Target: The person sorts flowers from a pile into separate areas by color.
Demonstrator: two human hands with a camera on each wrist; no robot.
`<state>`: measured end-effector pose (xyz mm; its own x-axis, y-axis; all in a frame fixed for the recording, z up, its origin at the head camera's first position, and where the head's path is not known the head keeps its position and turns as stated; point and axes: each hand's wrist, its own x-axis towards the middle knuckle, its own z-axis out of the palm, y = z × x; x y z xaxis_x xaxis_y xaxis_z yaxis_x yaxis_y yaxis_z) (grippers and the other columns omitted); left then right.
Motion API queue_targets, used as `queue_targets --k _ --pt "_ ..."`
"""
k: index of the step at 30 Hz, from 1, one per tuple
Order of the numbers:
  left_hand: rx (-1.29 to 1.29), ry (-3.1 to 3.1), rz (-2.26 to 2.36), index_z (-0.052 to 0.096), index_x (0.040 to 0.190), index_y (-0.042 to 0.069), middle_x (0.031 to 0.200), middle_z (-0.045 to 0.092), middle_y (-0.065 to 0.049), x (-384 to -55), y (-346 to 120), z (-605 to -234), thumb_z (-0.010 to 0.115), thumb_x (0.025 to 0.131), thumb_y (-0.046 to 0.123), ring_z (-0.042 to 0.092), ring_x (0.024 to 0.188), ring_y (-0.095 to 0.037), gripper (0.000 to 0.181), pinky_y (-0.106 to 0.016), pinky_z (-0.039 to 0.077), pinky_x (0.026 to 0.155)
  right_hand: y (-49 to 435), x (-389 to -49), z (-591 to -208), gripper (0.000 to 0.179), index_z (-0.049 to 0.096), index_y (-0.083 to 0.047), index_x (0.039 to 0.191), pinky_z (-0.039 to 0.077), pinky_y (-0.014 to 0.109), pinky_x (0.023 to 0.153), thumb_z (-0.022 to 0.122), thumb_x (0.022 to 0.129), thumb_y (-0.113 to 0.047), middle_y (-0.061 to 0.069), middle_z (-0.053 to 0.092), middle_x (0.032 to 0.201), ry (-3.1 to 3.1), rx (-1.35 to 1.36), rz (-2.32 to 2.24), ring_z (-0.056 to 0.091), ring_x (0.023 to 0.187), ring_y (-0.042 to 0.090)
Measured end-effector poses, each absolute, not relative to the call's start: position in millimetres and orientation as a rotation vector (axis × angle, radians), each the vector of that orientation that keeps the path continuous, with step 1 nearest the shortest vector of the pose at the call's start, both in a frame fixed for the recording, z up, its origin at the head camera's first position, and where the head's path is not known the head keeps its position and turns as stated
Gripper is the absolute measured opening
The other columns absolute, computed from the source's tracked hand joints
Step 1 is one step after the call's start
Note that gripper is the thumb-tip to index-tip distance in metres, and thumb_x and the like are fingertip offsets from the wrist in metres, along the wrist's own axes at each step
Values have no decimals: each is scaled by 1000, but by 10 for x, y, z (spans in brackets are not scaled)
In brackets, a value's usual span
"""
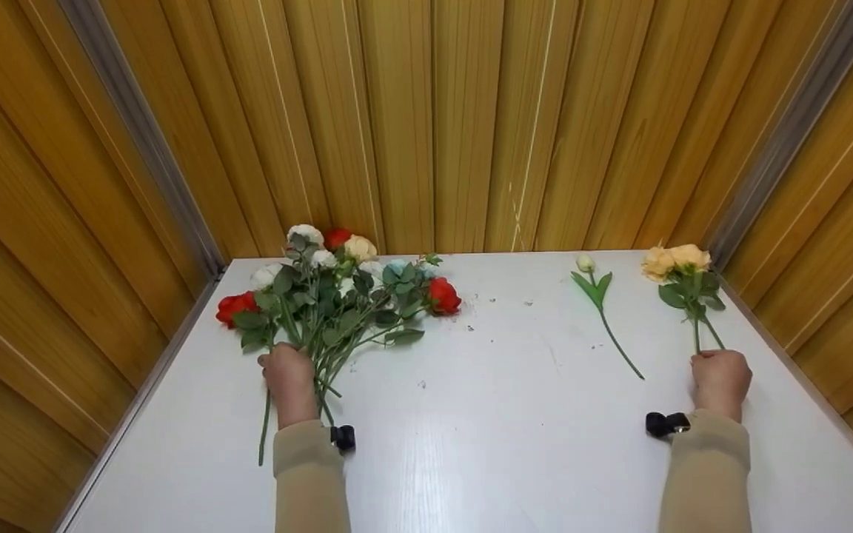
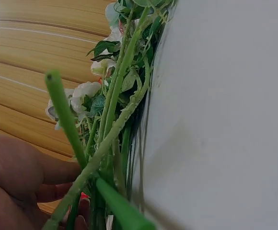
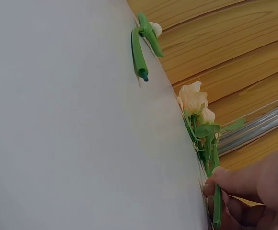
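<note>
At the left of the table my left hand (image 1: 289, 374) grips stems in a spread bunch of artificial flowers (image 1: 338, 318); exactly how many it holds I cannot tell. White, red, cream and pale blue heads lie toward the back wall. In the left wrist view, green stems (image 2: 117, 110) cross close to the fingers. Over on the right, my right hand (image 1: 723, 376) pinches the stem of peach roses (image 1: 677, 263), whose heads point to the back. Thumb and finger close on a green stem (image 3: 216, 203) in the right wrist view. Between the hands lies a single white tulip (image 1: 599, 300).
The white tabletop (image 1: 486, 444) carries small dark bits of debris near its middle. Wood-panelled walls (image 1: 463, 133) stand at the back and both sides, with grey metal posts (image 1: 789, 141) in the corners. One red rose (image 1: 443, 296) sticks out at the bunch's right.
</note>
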<state>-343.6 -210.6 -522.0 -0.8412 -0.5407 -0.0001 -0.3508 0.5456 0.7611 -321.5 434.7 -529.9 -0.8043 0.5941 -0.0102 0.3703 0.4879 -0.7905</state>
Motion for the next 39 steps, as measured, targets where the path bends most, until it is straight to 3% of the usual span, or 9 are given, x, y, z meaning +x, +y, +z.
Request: queue_targets --k 14,17,20,22,25,27,30,33,39 --pt "698 -2803 -1165 74 121 5 126 71 -20 -3367 -2069 -4903 62 102 18 68 112 -41 26 -57 55 90 4320 -3195 -5303 43 58 16 132 42 58 107 56 97 -10 39 57 135 -2447 -854 1250 52 126 55" --pt "681 -2831 -1142 77 112 5 119 74 -19 -3361 -2054 -4847 62 101 18 69 106 -40 22 -57 55 85 4309 -3196 -5294 46 55 15 135 41 58 109 54 98 -12 40 54 138 -2434 -868 1288 51 128 53" --pt "694 -2835 -1109 73 86 7 94 73 -16 -3360 -2039 -4819 62 100 16 68 87 -35 19 -49 53 71 4308 -3201 -5295 48 53 16 137 41 59 110 51 100 -14 40 53 139 -2433 -869 1297 50 129 54" --pt "693 -2840 -1083 62 70 11 76 64 -10 -3366 -2028 -4811 61 98 13 59 73 -27 29 -42 47 62 4307 -3202 -5294 48 52 17 137 41 59 110 49 101 -15 41 53 139 -2439 -869 1290 50 129 55" --pt "668 -2854 -1070 48 62 15 66 49 -4 -3369 -2007 -4797 59 94 6 46 66 -22 35 -37 38 56 4306 -3209 -5288 48 53 17 135 41 60 109 47 102 -17 41 53 138 -2458 -867 1255 50 127 56" --pt "631 -2845 -1088 57 66 10 69 57 -8 -3365 -1994 -4791 60 92 3 51 66 -23 28 -35 40 54 4300 -3214 -5277 47 54 16 135 41 61 108 47 103 -18 40 53 137 -2468 -874 1235 50 126 57" --pt "582 -2812 -1192 72 92 0 91 72 -18 -3354 -1960 -4763 62 95 3 66 79 -30 11 -36 49 61 4284 -3225 -5255 47 55 14 135 40 62 105 46 103 -20 40 53 138 -2480 -877 1198 49 126 58" --pt "544 -2705 -1418 67 121 -8 114 73 -27 -3351 -1911 -4719 59 100 4 72 98 -38 25 -41 59 76 4249 -3246 -5214 48 54 14 136 38 63 105 44 103 -20 40 52 139 -2483 -874 1171 46 127 60" --pt "419 -2436 -1865 55 133 -12 116 65 -31 -3397 -1747 -4655 57 102 -2 74 102 -39 32 -41 62 85 4067 -3352 -5067 46 56 12 135 39 63 106 44 105 -21 38 55 137 -2491 -807 1100 47 128 58"
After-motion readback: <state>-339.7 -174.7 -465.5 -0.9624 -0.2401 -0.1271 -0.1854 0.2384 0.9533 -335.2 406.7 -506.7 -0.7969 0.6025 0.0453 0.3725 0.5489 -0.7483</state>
